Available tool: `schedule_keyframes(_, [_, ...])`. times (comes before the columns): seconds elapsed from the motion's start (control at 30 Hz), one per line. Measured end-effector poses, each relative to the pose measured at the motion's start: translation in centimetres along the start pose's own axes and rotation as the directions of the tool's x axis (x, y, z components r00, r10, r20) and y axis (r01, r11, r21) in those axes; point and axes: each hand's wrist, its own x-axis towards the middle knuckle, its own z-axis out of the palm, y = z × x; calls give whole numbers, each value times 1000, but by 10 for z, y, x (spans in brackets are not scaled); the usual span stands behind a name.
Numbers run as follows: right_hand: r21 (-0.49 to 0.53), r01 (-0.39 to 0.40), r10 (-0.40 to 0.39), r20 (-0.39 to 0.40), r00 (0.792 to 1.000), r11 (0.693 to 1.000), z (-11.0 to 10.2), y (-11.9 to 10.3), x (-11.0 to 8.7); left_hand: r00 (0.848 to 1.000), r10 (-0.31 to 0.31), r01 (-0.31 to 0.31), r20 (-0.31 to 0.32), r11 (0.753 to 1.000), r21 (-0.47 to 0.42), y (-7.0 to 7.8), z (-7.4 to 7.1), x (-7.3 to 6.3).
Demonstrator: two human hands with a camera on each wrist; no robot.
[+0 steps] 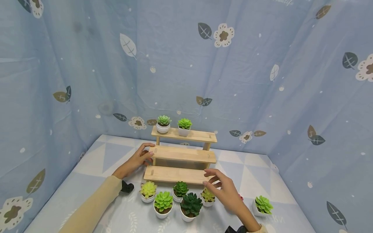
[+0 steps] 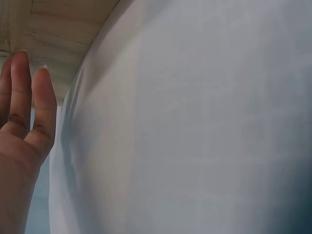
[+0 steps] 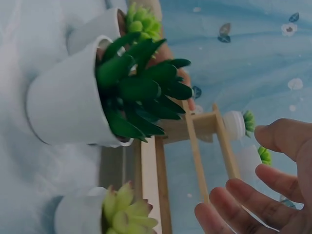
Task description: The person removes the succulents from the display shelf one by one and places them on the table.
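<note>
A three-tier wooden plant stand [image 1: 177,174] stands at the back of the table. My left hand [image 1: 137,161] is at the left end of its middle tier. In the left wrist view, the fairly straight fingers [image 2: 44,97] reach up against the wood. My right hand [image 1: 223,189] hovers by the right end of the lowest tier, fingers loosely bent and holding nothing. Below it is a yellow-green potted succulent [image 1: 208,195], partly covered by the hand. Two potted succulents sit on the top tier: a pale green one [image 1: 163,124] and a bright green one [image 1: 184,127].
In front of the stand are a yellow potted succulent [image 1: 148,190], a bright green one [image 1: 163,204], a smaller dark green one [image 1: 180,191] and a large dark green one [image 1: 191,205]. Another green pot [image 1: 262,206] stands at the right. A patterned blue curtain [image 1: 175,64] hangs behind.
</note>
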Motion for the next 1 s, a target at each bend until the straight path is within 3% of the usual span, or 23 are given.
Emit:
schedule_keyframes(0.57, [-19, 95, -96, -39, 995, 995, -7, -3, 58, 1000, 4, -4, 8, 1000, -5, -3, 0, -2])
schedule_keyframes(1.0, [-4, 93, -93, -109, 990, 996, -1, -5, 98, 1000, -16, 16, -3, 1000, -5, 4, 1, -2])
